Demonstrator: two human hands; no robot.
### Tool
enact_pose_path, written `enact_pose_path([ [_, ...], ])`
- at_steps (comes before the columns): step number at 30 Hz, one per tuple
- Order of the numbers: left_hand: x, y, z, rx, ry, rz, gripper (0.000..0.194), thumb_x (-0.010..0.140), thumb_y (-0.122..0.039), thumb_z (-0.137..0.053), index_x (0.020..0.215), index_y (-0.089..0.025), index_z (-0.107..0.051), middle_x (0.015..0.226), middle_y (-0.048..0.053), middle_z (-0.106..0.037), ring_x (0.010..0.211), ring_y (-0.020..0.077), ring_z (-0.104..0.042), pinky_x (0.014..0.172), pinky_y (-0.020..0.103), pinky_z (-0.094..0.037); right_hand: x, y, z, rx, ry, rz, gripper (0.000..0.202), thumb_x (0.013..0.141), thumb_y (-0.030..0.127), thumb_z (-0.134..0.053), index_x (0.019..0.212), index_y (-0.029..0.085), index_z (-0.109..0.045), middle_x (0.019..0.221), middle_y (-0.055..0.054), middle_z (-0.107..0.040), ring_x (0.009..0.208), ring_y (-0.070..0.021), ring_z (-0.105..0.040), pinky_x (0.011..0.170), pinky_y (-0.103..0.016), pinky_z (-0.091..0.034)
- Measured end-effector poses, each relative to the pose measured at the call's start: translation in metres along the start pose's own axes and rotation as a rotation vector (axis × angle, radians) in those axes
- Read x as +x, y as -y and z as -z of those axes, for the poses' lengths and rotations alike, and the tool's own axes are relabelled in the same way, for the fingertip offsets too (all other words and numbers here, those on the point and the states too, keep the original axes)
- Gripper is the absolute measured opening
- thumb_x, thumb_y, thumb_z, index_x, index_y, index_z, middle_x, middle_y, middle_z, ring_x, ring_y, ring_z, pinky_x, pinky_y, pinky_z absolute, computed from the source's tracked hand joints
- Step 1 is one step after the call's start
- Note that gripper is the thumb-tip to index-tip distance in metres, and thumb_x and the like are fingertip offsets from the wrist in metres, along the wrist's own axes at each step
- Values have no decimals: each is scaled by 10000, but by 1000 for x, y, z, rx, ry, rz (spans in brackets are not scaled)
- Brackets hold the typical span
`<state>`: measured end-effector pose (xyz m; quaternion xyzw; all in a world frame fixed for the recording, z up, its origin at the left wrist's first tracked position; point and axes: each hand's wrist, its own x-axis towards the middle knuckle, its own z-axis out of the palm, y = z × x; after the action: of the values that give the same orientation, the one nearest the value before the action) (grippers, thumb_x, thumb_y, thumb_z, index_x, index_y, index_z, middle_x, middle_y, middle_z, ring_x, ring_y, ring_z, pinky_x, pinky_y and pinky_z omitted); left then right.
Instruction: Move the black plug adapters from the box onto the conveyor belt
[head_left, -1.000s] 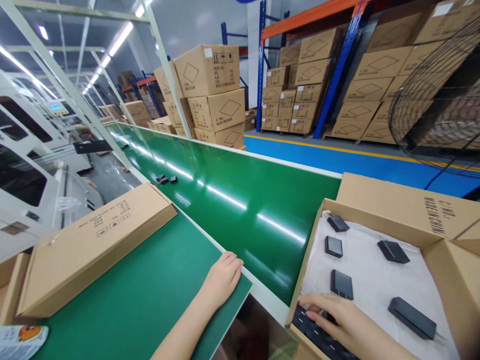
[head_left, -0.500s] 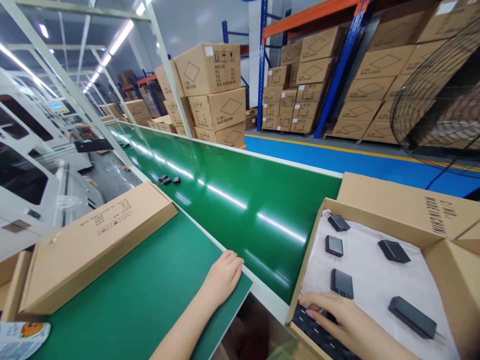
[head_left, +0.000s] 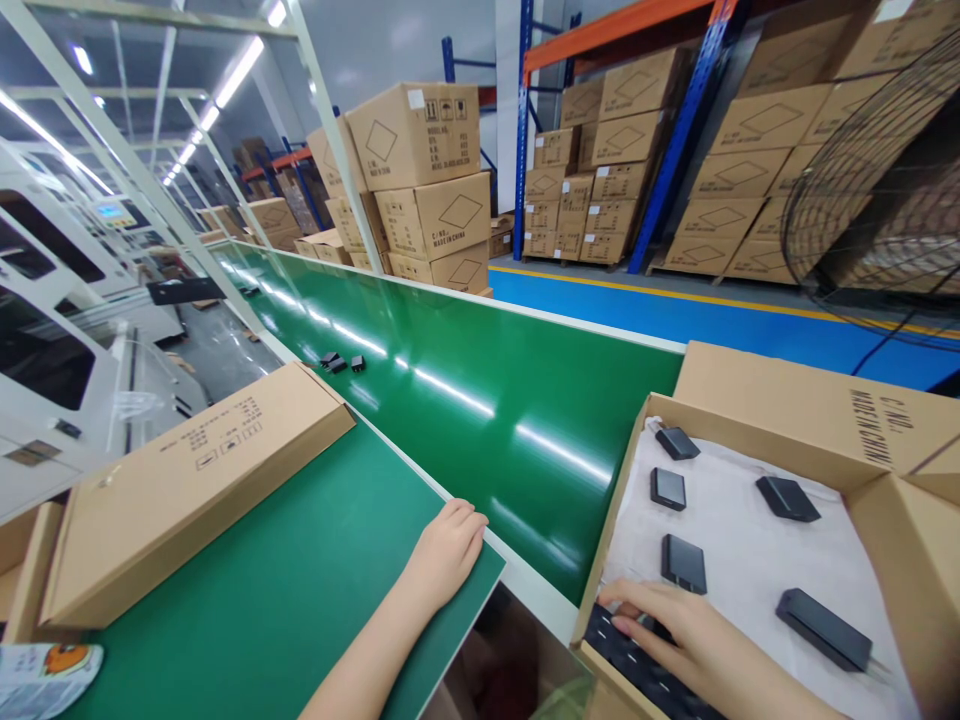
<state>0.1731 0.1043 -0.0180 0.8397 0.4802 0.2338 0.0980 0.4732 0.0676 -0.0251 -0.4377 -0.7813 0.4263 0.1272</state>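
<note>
My right hand (head_left: 667,625) is inside an open cardboard box (head_left: 616,500) at the lower right. Its thumb and fingers close on a black power adapter (head_left: 611,630) at the end of a tight row along the box's near side; the palm hides part of that row. Several loose black adapters lie on the white liner (head_left: 739,530) in the box, one of them (head_left: 684,563) just beyond my fingers. My left hand (head_left: 452,540) lies palm down at the corner of the green tabletop (head_left: 315,560), fingers draped over its edge, holding nothing.
A green conveyor belt (head_left: 465,350) runs from the far left towards the box, with several small black adapters (head_left: 337,364) on it. A flat carton (head_left: 202,470) lies on the tabletop. Stacked cartons (head_left: 427,190), racking and a fan (head_left: 870,200) stand beyond.
The small adapters on the belt have shifted slightly towards me and to the right. Both hands stay in nearly the same place.
</note>
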Motion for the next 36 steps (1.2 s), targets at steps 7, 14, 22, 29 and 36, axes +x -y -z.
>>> enact_pose_path([
  [7, 0, 1, 0, -5, 9, 0, 287, 946, -177, -321, 910, -187, -605, 861, 61, -634, 925, 192, -578, 796, 344, -543, 0, 3, 1, -7, 15, -24, 367, 935, 464, -399, 1102, 259, -654, 1149, -55, -643, 1072, -215, -595, 809, -263, -517],
  [14, 1, 0, 0, -9, 23, 5, 278, 945, -169, -326, 894, -188, -598, 857, 58, -627, 944, 195, -575, 812, 343, -537, -1, 4, 3, -33, 53, -25, 391, 955, 459, -356, 1167, 275, -628, 1125, -42, -653, 1033, -191, -613, 860, -261, -502],
  [22, -1, 0, -3, 3, 11, -3, 259, 933, -150, -345, 898, -191, -598, 855, 51, -624, 938, 184, -575, 821, 327, -535, -1, 0, 0, -32, 16, -20, 366, 946, 461, -391, 1152, 297, -646, 1114, -25, -662, 1046, -190, -613, 873, -240, -503],
  [29, -1, 2, -4, 5, 27, -1, 251, 928, -144, -352, 888, -191, -595, 844, 48, -627, 927, 187, -582, 809, 330, -537, 0, 0, 1, -10, 6, -39, 379, 940, 474, -385, 1099, 272, -664, 1102, -45, -664, 1065, -219, -603, 849, -277, -516],
  [36, -1, 0, -1, -1, 34, 1, 237, 935, -150, -367, 911, -187, -600, 869, 47, -630, 950, 180, -570, 832, 317, -527, 1, 3, 4, -34, 40, -35, 386, 932, 487, -385, 1088, 258, -653, 994, -42, -689, 996, -209, -628, 855, -285, -508],
])
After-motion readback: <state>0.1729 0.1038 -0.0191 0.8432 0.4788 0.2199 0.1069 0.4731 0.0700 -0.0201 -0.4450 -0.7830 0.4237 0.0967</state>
